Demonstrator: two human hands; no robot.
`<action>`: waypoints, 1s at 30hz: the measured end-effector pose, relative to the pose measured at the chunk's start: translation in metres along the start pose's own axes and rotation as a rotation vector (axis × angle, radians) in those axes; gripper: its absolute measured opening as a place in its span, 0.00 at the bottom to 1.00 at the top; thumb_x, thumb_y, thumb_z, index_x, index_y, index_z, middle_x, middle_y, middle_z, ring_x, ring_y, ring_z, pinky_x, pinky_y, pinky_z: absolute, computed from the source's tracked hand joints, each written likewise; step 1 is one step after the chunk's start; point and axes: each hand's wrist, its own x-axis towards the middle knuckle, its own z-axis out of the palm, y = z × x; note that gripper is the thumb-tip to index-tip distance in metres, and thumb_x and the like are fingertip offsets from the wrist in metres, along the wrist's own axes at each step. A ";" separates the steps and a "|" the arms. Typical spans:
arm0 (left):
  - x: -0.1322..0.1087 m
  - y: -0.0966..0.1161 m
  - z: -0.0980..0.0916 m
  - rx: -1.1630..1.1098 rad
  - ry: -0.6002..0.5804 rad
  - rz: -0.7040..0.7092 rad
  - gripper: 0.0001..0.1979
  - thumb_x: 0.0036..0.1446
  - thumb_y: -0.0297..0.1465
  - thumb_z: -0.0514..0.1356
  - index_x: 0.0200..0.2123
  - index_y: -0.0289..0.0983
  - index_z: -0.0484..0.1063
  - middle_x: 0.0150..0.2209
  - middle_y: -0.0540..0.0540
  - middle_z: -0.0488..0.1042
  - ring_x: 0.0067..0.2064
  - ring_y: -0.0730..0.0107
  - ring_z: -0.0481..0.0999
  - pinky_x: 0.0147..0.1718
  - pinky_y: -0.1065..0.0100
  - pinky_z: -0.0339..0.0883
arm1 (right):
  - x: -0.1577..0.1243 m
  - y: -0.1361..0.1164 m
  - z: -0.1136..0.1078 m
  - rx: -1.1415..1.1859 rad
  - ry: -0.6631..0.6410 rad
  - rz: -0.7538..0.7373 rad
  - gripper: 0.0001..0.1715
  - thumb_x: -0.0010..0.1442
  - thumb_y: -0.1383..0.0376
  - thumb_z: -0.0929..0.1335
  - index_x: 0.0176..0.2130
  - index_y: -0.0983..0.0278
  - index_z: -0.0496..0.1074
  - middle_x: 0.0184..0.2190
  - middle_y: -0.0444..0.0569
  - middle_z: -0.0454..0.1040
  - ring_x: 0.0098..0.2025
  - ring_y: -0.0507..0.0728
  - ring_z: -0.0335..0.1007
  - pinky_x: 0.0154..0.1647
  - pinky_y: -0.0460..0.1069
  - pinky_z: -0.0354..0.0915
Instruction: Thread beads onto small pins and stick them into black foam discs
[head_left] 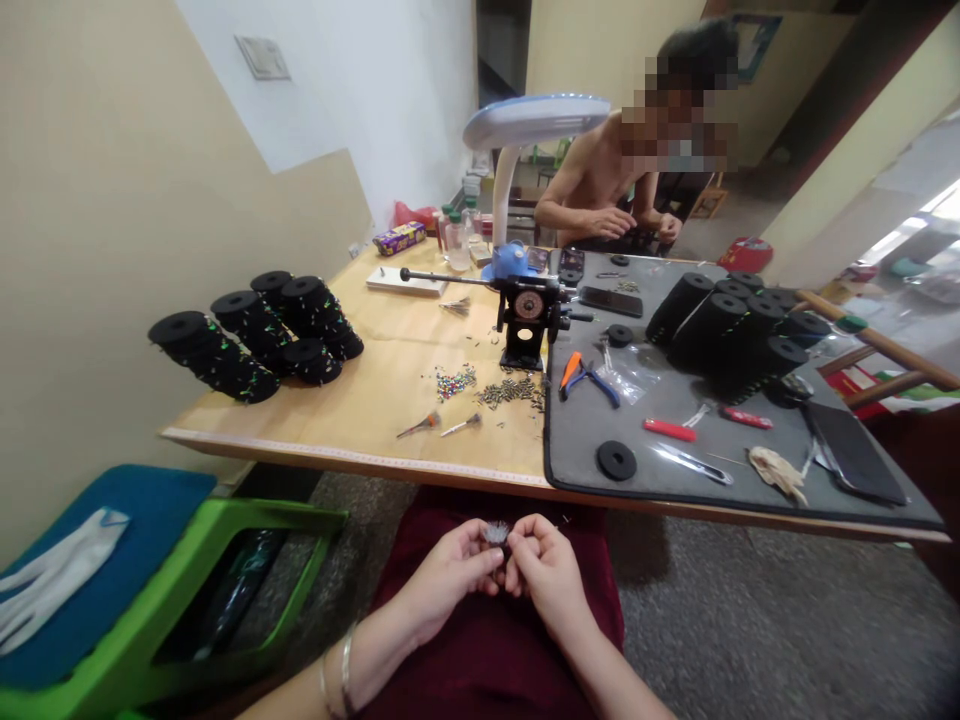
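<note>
Over my lap, my left hand [469, 560] pinches a small bundle of fine, pale grey strands [496, 533] that fans out at the top. Against the bundle's right side, my right hand [541, 565] is closed, thumb and finger pressed together. Whatever lies between those fingertips is too small to make out. On the table edge ahead lie two small bristly bundles, one with an orange part [429, 421] and one paler [462, 424]. Behind them are a pile of coloured beads [454, 381] and a pile of small metal pieces [510, 390].
A black hand-cranked machine [525, 325] stands mid-table before a blue-white lamp [506, 262]. Black foam spools [184, 335] are stacked left, more [720, 320] at right. Pliers [589, 380], red-handled tools [670, 430] and tweezers lie on the grey mat [592, 475]. Another person [600, 190] sits opposite.
</note>
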 end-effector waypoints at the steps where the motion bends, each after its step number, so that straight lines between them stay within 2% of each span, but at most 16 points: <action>1: 0.000 0.000 0.000 -0.032 -0.001 -0.009 0.13 0.49 0.33 0.67 0.33 0.34 0.67 0.26 0.47 0.75 0.28 0.71 0.74 0.26 0.72 0.61 | 0.000 0.001 0.000 -0.001 0.004 0.000 0.24 0.49 0.46 0.71 0.27 0.62 0.62 0.09 0.38 0.67 0.10 0.47 0.55 0.13 0.41 0.52; 4: 0.002 -0.001 0.000 -0.098 -0.006 -0.027 0.12 0.48 0.32 0.67 0.32 0.34 0.68 0.26 0.47 0.74 0.28 0.71 0.74 0.27 0.72 0.61 | 0.001 0.004 0.000 0.005 0.005 -0.002 0.25 0.49 0.46 0.70 0.27 0.63 0.62 0.08 0.37 0.66 0.10 0.46 0.55 0.13 0.41 0.52; 8: 0.005 -0.002 0.000 -0.077 -0.003 -0.024 0.11 0.49 0.33 0.66 0.27 0.33 0.68 0.23 0.49 0.71 0.26 0.72 0.72 0.25 0.73 0.60 | 0.001 0.007 -0.003 0.012 -0.007 0.025 0.26 0.49 0.45 0.70 0.27 0.63 0.62 0.09 0.37 0.66 0.10 0.45 0.55 0.13 0.40 0.50; 14: 0.010 -0.008 -0.008 -0.070 0.131 -0.016 0.13 0.46 0.34 0.68 0.28 0.33 0.69 0.23 0.52 0.68 0.26 0.76 0.69 0.24 0.75 0.60 | -0.001 0.006 -0.008 0.013 -0.017 0.101 0.26 0.48 0.45 0.70 0.26 0.63 0.61 0.10 0.39 0.69 0.09 0.44 0.54 0.10 0.39 0.44; 20: 0.013 -0.011 -0.013 -0.081 0.186 -0.009 0.14 0.44 0.35 0.69 0.28 0.34 0.69 0.24 0.53 0.67 0.26 0.77 0.69 0.24 0.75 0.59 | -0.004 0.006 -0.006 -0.005 -0.098 0.165 0.24 0.49 0.47 0.70 0.27 0.63 0.61 0.09 0.39 0.69 0.08 0.45 0.54 0.10 0.39 0.42; 23: 0.013 -0.010 -0.012 0.022 0.207 0.041 0.13 0.46 0.36 0.67 0.28 0.35 0.67 0.23 0.53 0.67 0.25 0.76 0.67 0.24 0.75 0.59 | -0.004 0.006 -0.005 -0.006 -0.113 0.183 0.24 0.48 0.47 0.70 0.26 0.63 0.61 0.09 0.39 0.69 0.08 0.45 0.53 0.10 0.39 0.42; 30: 0.010 -0.005 -0.012 0.437 0.289 0.288 0.10 0.52 0.37 0.61 0.29 0.36 0.67 0.24 0.52 0.67 0.27 0.71 0.68 0.27 0.71 0.63 | -0.003 0.004 -0.004 0.016 -0.125 0.214 0.21 0.48 0.50 0.69 0.26 0.63 0.60 0.08 0.39 0.69 0.08 0.45 0.54 0.10 0.40 0.41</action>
